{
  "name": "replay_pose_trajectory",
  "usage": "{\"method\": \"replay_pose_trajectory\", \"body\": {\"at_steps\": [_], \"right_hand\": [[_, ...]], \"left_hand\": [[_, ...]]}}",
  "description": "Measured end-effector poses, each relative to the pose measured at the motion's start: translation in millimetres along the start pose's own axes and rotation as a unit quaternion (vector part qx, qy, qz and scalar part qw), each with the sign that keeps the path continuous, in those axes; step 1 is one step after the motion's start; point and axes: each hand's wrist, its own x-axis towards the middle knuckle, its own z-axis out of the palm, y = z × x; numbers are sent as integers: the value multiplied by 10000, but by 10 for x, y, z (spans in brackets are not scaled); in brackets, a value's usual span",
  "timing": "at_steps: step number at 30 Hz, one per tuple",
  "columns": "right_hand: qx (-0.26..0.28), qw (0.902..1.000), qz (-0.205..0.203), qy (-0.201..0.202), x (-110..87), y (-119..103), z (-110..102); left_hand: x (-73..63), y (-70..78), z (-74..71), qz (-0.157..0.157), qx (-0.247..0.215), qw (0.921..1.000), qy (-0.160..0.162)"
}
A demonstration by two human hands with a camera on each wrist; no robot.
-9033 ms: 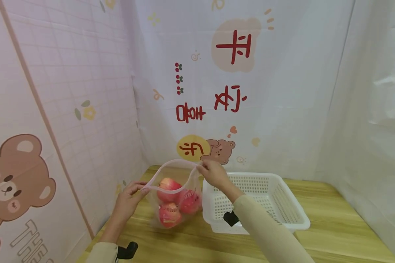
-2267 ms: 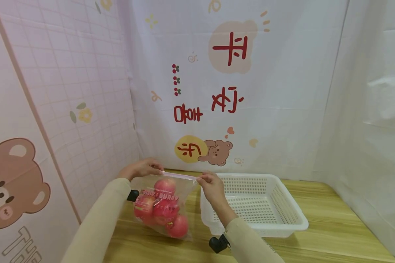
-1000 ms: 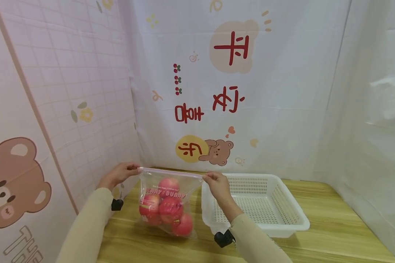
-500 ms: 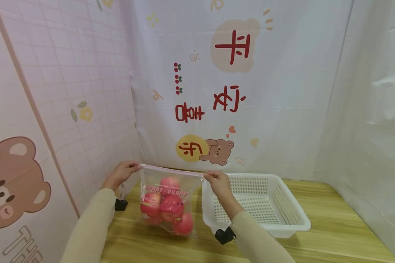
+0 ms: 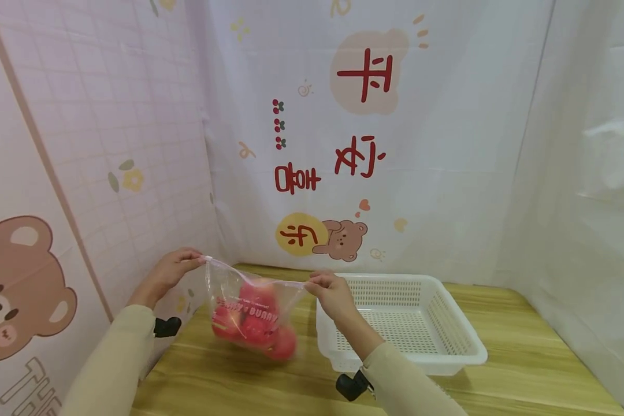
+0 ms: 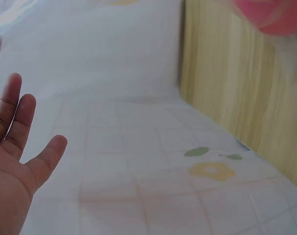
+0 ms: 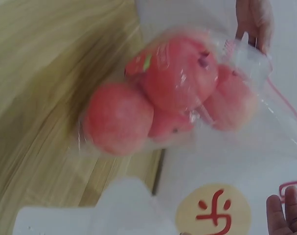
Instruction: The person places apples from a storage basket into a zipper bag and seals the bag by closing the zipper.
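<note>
A clear zip bag (image 5: 223,289) with pink print and a pink strip along its top hangs between both hands, left of the basket. Several red apples (image 7: 182,73) bulge its lower part, blurred in the head view. My left hand (image 5: 173,270) pinches the bag's upper left corner, while its other fingers spread out in the left wrist view. At the upper right corner, my right hand (image 5: 334,292) pinches the strip between thumb and fingers. The strip sags between the hands, lowest just over the top apple. Wrist views leave the pinching fingertips mostly out of frame.
A white plastic basket (image 5: 475,346) with slotted walls and floor stands to the right, just behind my right forearm. The wood-grain table (image 5: 515,323) meets a printed white cloth wall (image 5: 447,173) at the back and another cloth at the left.
Over nine seconds the round, gaping bag mouth became a straight strip stretched between the hands. In the last half second, both hands moved left, the bag swung left and upward, and the strip slackened.
</note>
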Motion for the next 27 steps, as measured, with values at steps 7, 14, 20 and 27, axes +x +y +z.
{"method": "replay_pose_trajectory", "body": {"at_steps": [7, 14, 20, 27], "right_hand": [[208, 9987, 79, -454, -73, -97, 53], [726, 9887, 937, -917, -24, -157, -25], [372, 9881, 1457, -315, 140, 52, -33], [-159, 9944, 1031, 191, 272, 247, -37]], "left_hand": [[-124, 71, -212, 72, -29, 10000, 61], [-108, -6, -221, -393, -661, 9969, -173], [-20, -117, 83, -1070, -195, 9940, -140], [208, -161, 463, -1268, 735, 9879, 504]]}}
